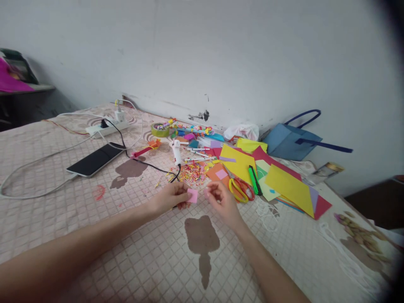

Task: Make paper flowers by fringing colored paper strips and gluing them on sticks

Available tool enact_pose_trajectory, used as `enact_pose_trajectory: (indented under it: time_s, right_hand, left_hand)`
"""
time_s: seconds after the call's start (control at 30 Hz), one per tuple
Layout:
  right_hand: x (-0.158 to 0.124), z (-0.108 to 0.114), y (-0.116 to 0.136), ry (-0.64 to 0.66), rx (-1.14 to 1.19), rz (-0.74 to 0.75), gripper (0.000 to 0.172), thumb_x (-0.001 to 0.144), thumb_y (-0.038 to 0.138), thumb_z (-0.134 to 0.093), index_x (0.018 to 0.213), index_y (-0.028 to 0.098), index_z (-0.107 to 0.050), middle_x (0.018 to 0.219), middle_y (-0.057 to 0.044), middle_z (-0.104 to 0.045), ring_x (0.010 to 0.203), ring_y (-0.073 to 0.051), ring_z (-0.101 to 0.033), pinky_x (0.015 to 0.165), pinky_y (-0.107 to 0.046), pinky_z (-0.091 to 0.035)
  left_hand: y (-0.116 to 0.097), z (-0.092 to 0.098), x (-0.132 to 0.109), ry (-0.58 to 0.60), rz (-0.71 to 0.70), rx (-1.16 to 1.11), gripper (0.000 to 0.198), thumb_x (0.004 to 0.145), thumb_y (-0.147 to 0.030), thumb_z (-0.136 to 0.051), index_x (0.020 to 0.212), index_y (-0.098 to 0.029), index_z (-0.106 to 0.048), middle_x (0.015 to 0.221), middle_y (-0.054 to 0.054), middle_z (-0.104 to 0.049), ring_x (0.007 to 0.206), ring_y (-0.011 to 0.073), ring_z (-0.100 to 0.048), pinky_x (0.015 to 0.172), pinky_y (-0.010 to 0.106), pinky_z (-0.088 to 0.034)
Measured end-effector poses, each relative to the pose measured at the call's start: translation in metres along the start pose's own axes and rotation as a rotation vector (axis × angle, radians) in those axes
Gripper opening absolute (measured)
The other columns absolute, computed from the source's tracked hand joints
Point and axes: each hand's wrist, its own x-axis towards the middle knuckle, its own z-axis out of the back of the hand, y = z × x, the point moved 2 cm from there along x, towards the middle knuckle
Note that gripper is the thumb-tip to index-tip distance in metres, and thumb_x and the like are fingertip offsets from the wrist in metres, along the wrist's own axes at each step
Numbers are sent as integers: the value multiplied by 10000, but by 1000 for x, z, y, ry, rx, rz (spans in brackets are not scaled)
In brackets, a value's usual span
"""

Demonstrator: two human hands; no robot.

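Observation:
Between the thumb and fingers of my left hand (176, 195) is a small pink paper square (192, 195). My right hand (221, 200) is close beside it, fingertips pinched on a small pink paper piece (206, 192), largely covered by the fingers. Just beyond my hands lie a heap of colourful paper scraps (192, 173) and a white glue gun (176, 152) with a black cord. Yellow- and red-handled scissors (240, 190) rest right of my right hand, next to a green box cutter (254, 180).
Yellow paper sheets (288, 187) and other coloured sheets spread to the right, before a blue bag (292, 141). A tablet-like black device (96, 160) and a power strip (107, 127) with trailing cables lie left. Clear tape (160, 130) sits behind; white string (267, 214) lies at right.

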Motion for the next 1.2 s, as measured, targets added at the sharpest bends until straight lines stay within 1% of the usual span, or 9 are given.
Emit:
enact_pose_trajectory:
  time_s: [0.07, 0.13, 0.23, 0.33, 0.47, 0.67, 0.87, 1.07, 1.2]
  right_hand:
    - [-6, -14, 10, 120, 90, 54, 141, 814, 199, -521, 952, 220, -533, 864, -20, -573, 773, -157, -569, 692, -273, -450]
    - [-11, -23, 15, 152, 119, 75, 131, 810, 168, -515, 925, 218, -550, 859, -14, -574, 779, -153, -564, 717, -278, -449]
    - [-12, -28, 13, 106, 116, 72, 77, 813, 184, -529, 864, 213, -579, 822, -12, -580, 762, -158, -558, 712, -280, -444]
    - [-12, -27, 6, 36, 151, 31, 43, 825, 240, -552, 824, 211, -584, 786, -13, -592, 744, -164, -563, 693, -279, -441]
    - [-12, -26, 2, -21, 197, -10, 70, 827, 278, -570, 824, 208, -580, 746, -6, -581, 694, -154, -543, 643, -263, -434]
    - [-17, -32, 8, 4, 211, -40, 75, 830, 262, -563, 793, 198, -576, 739, -1, -559, 676, -143, -522, 638, -260, -424]
    - [-18, -34, 2, -39, 315, -141, 87, 802, 271, -591, 777, 193, -561, 716, 13, -552, 647, -131, -510, 618, -250, -412]
    - [-19, -35, 0, -49, 350, -141, 93, 785, 276, -607, 776, 190, -574, 693, 15, -561, 654, -137, -525, 623, -253, -420]
    - [-19, -36, 3, -61, 374, -161, 107, 774, 283, -621, 752, 191, -572, 674, 15, -571, 634, -135, -530, 612, -254, -431]
  left_hand:
    - [1, -2, -1, -15, -14, -32, 338, 723, -439, -646, 849, -154, -516, 626, -3, -603, 493, 82, -505, 484, 202, -377]
    - [0, -4, -2, -27, -26, -50, 363, 724, -430, -652, 912, -160, -499, 628, -12, -600, 495, 81, -507, 483, 199, -377]
    - [-5, -8, -6, -43, -48, -73, 393, 744, -432, -631, 989, -172, -468, 622, -24, -592, 501, 85, -513, 496, 202, -390]
    - [-11, -10, -8, -58, -111, -85, 340, 801, -419, -557, 1023, -178, -468, 671, -8, -598, 577, 110, -554, 560, 235, -435]
    - [-14, -11, -7, -27, -212, -21, 240, 756, -320, -626, 898, -149, -536, 773, 30, -602, 701, 132, -567, 632, 253, -448]
    - [-2, -9, -4, -130, -213, 70, 202, 730, -311, -667, 733, -128, -582, 749, 45, -611, 669, 129, -551, 622, 253, -433]
    - [-1, -9, -5, -153, -223, 11, 202, 716, -307, -690, 719, -127, -599, 726, 40, -628, 679, 134, -576, 642, 256, -451]
    - [2, -8, -4, -141, -223, 18, 229, 708, -318, -700, 742, -116, -599, 756, 54, -653, 691, 143, -601, 652, 267, -468]
    - [3, -8, -4, -183, -199, -19, 239, 687, -319, -717, 701, -114, -593, 698, 44, -651, 652, 137, -605, 623, 256, -470]
